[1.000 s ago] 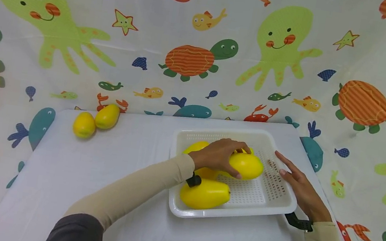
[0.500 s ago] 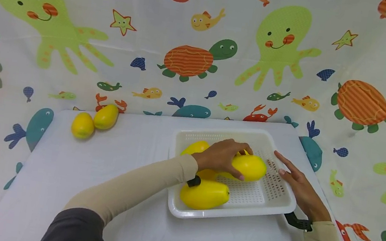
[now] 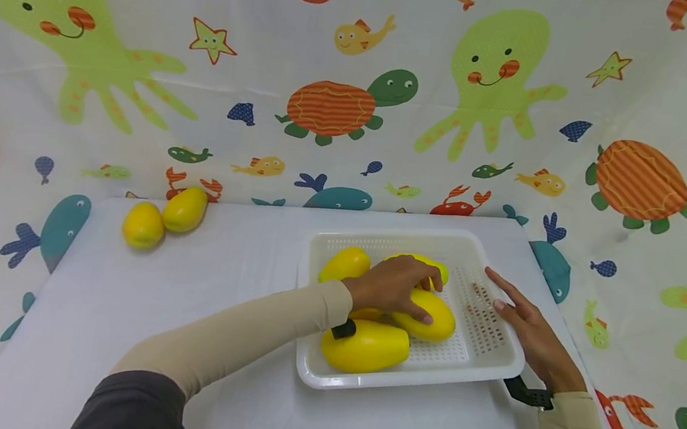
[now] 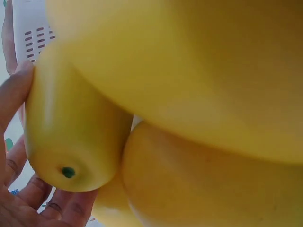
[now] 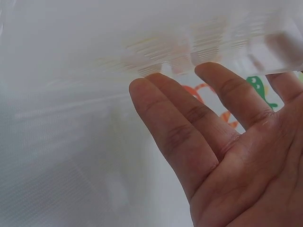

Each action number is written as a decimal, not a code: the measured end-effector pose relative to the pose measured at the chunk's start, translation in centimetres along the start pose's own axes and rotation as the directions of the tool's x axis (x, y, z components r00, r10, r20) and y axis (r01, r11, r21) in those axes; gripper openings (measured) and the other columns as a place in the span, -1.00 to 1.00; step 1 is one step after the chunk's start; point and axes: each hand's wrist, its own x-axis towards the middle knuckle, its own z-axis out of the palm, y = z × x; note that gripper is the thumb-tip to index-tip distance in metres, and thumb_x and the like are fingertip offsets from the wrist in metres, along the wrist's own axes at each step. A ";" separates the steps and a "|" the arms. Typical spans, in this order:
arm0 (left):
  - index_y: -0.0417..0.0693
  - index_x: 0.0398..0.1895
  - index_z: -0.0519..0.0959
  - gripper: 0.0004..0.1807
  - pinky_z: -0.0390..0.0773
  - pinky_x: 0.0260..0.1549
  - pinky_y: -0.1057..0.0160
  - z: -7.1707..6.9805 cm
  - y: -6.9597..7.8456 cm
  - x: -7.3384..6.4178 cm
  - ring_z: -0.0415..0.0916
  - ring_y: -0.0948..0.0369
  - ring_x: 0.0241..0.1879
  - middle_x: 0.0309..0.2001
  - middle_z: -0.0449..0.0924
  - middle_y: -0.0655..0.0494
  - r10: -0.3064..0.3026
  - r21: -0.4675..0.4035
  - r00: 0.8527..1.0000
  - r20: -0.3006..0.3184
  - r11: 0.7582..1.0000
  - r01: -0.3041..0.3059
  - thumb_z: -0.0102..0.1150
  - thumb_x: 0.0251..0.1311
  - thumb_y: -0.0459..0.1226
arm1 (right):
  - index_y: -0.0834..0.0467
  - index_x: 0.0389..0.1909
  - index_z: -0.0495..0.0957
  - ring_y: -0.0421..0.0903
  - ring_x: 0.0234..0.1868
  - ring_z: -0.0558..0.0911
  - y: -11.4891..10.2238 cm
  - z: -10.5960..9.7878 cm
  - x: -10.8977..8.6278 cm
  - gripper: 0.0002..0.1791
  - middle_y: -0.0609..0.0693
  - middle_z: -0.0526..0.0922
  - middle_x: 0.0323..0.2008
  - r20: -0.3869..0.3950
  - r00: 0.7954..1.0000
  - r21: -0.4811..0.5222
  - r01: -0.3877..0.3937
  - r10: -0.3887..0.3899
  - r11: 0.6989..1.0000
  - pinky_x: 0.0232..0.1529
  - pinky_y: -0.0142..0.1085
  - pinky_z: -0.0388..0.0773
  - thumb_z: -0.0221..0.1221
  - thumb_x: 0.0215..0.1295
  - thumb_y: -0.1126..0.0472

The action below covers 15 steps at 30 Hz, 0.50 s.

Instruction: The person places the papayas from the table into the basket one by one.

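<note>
My left hand (image 3: 391, 283) grips a yellow papaya (image 3: 435, 325) inside a white perforated basket (image 3: 405, 384). In the left wrist view, the thumb and fingers lie on opposite sides of this papaya (image 4: 75, 127), whose end has a small green stem spot. Around it in the basket lie several more yellow fruits, including a long one (image 3: 364, 347) in front and others at the back left (image 3: 345, 265) and behind the hand (image 3: 441, 271). On the basket's right side rests my right hand (image 3: 539, 341), thumb at the rim; its fingers (image 5: 173, 137) extend straight along the outer wall.
Two yellow fruits, a rounder one (image 3: 144, 225) and a longer one (image 3: 184, 210), sit together at the table's back left. A white cloth (image 3: 232, 257) covers the table. Behind it hangs a curtain (image 3: 408, 33) printed with sea animals.
The gripped papaya first shifts slightly right, then comes lower and nearer the front fruit, uncovering more of the yellow fruit behind it. The right hand keeps its place at the basket.
</note>
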 end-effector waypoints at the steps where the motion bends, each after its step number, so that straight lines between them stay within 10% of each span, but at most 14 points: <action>1: 0.14 0.25 0.61 -0.36 0.58 0.21 0.26 0.0 0.0 0.0 0.58 0.24 0.12 0.15 0.73 0.15 0.001 0.003 1.000 -0.002 1.000 -0.001 0.54 0.16 0.12 | -0.48 0.68 0.00 0.13 0.10 0.80 0.0 0.0 0.0 -0.30 0.15 -0.12 0.75 0.000 1.000 0.000 0.002 -0.002 1.000 -0.10 0.19 0.77 0.03 0.66 -0.14; 15: 0.21 0.26 0.63 -0.36 0.58 0.16 0.30 0.0 0.1 -0.5 0.49 0.25 0.11 0.15 0.66 0.19 0.006 0.120 1.000 0.030 0.993 -0.010 0.51 0.15 0.19 | -0.49 0.68 0.00 0.19 0.10 0.80 0.1 0.0 0.0 -0.30 0.17 -0.10 0.75 0.000 1.000 0.005 0.003 -0.003 1.000 -0.11 0.19 0.77 0.03 0.66 -0.15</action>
